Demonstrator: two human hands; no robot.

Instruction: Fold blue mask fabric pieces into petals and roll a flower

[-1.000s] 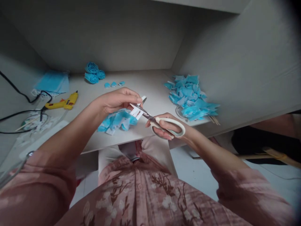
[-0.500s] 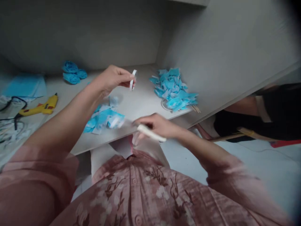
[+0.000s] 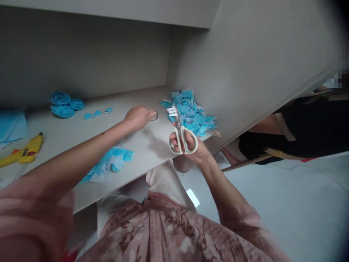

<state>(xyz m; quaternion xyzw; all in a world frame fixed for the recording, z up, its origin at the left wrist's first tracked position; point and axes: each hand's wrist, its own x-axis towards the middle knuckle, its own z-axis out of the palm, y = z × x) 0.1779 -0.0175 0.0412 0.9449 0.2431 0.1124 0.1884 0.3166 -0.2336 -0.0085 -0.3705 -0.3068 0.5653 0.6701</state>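
Note:
My left hand [image 3: 139,118] pinches a narrow roll of tape [image 3: 155,116] just above the tabletop, mostly seen as a thin ring beyond the thumb. In my right hand [image 3: 195,145] are scissors [image 3: 178,135] with cream handles, fingers through the loops and blades pointing away from me. Short white strips [image 3: 171,111] cling to the blades. Behind the scissors lies a heap of cut blue and white fabric pieces [image 3: 188,105]. A smaller heap of blue pieces [image 3: 117,160] rests by the table's front edge, partly under my left forearm.
Three rolled blue flowers [image 3: 63,104] sit at the back left, with three small blue petals [image 3: 97,114] beside them. A yellow glue gun [image 3: 28,149] and blue sheets [image 3: 12,123] lie far left. Thin sticks [image 3: 216,133] poke from the heap. Another person [image 3: 308,123] is beyond the right panel.
My left hand has lowered the tape roll toward the tabletop. My right hand has raised the scissors forward, from the front edge to the blue heap. The view has shifted.

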